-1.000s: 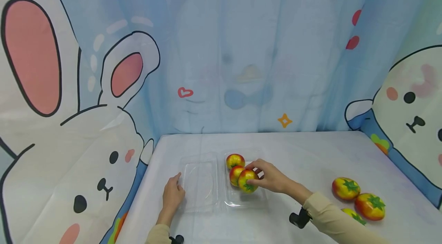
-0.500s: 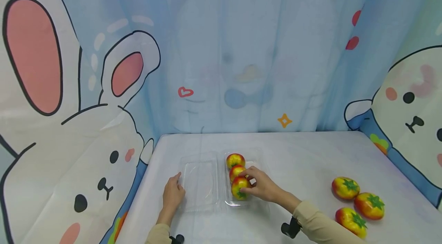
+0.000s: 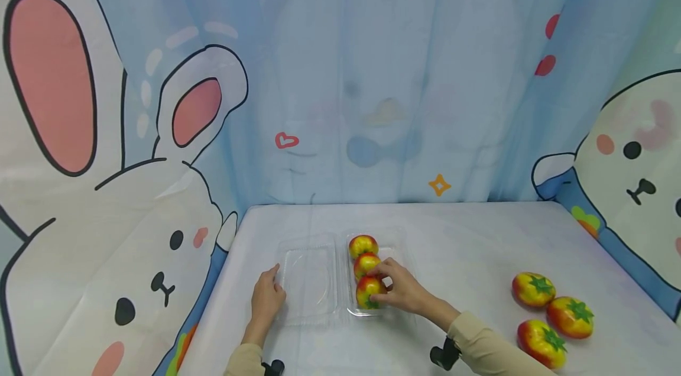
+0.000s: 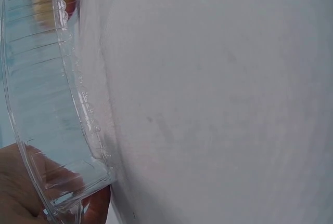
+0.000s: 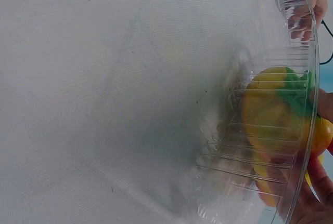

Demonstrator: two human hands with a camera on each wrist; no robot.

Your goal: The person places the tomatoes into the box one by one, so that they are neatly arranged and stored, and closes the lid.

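Note:
In the head view a clear plastic clamshell box lies unfolded on the white table. A column of red-and-yellow fruits with green leafy tops, one at the back and one in the middle, sits along the left side of its right half. My right hand pinches the front fruit from the right, thumb and fingers around it. The right wrist view shows this fruit through the ribbed wall. My left hand holds the left edge of the box's other half; its fingers are partly behind plastic in the left wrist view.
Three more such fruits lie close together at the table's right: one behind, one at the right and one in front. A blue cartoon curtain hangs behind the white table.
My right hand has moved the fruit leftward and forward toward me, into line in front of the other two in the box. The left hand has stayed in place.

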